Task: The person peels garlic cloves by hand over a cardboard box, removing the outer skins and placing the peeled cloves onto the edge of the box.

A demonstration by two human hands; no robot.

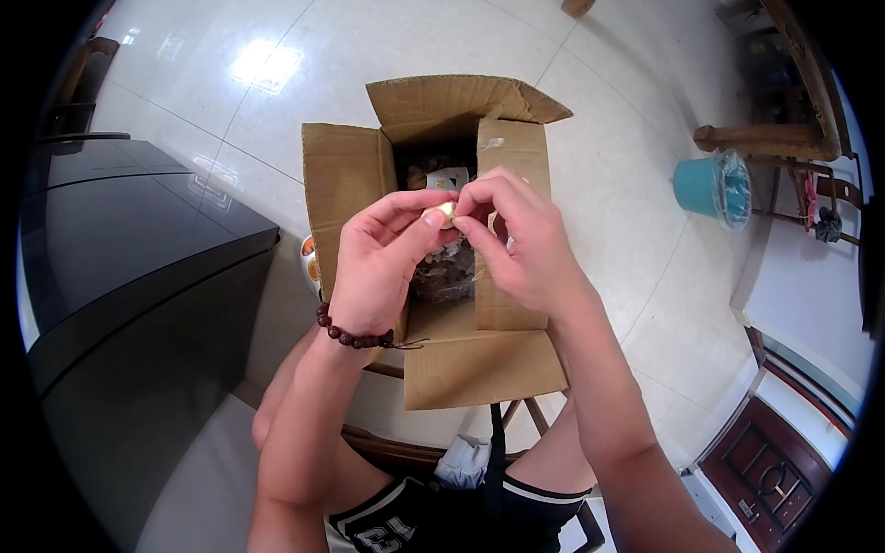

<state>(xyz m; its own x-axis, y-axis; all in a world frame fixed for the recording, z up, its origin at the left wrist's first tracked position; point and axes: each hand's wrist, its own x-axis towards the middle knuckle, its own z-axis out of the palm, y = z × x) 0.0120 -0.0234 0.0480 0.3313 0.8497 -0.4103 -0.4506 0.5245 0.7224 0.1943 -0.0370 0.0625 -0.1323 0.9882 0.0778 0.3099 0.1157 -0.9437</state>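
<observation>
A small pale garlic clove is pinched between the thumb and fingers of my left hand. The fingertips of my right hand press together at the clove's right side; whether they grip a bit of skin there is too small to see. Both hands are above an open cardboard box with its flaps folded out. Inside it, papery flakes lie on clear plastic, and a white printed label shows farther back. My hands hide the middle of the box. A dark bead bracelet circles my left wrist.
A dark glossy cabinet stands at the left, near the box. To the right, a teal bin with a plastic liner is on the tiled floor. Wooden furniture is at the upper right. My legs are close below the box.
</observation>
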